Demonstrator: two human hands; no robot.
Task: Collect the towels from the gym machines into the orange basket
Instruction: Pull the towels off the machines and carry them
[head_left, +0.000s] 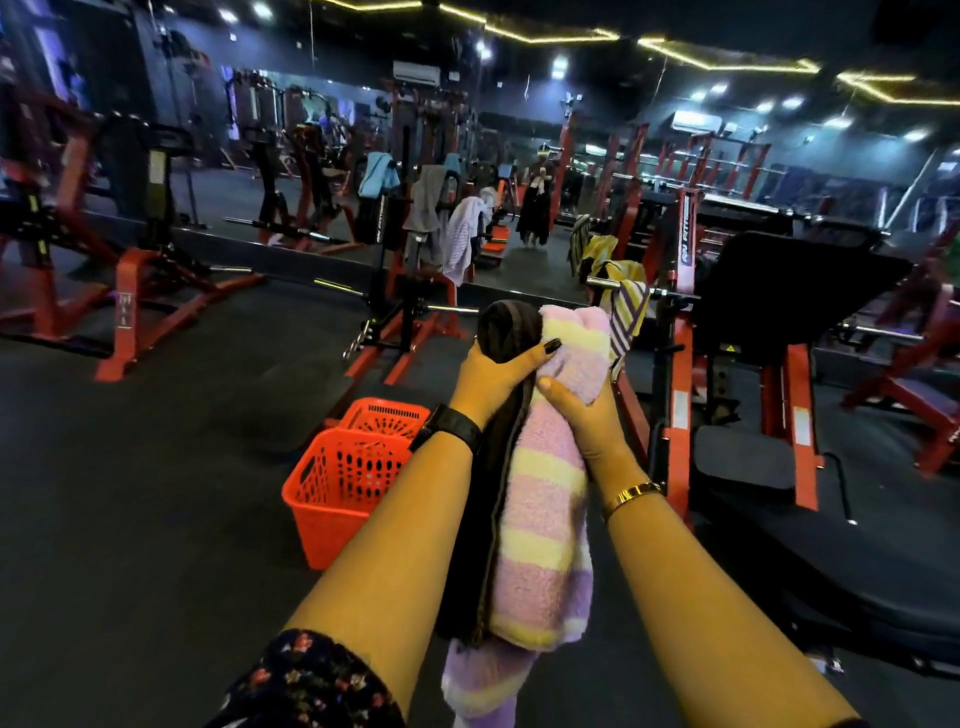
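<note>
My left hand (493, 376) grips a dark brown towel (506, 332) that hangs down between my forearms. Beside it my right hand (582, 410) holds a fluffy pink-and-yellow striped towel (540, 519), which drapes to the bottom of the view. The orange basket (337, 493) stands on the floor below and left of my hands. A yellow and purple-striped towel (626, 306) hangs on a bar just beyond my hands. Farther off, a grey towel (431, 208), a white striped towel (462, 234) and a blue towel (376, 174) hang on a machine.
Red and black gym machines (737, 322) stand close on the right and across the left side (124, 291). A wall mirror (519, 182) runs along the back. Dark rubber floor (156, 493) spreads to the left of the basket.
</note>
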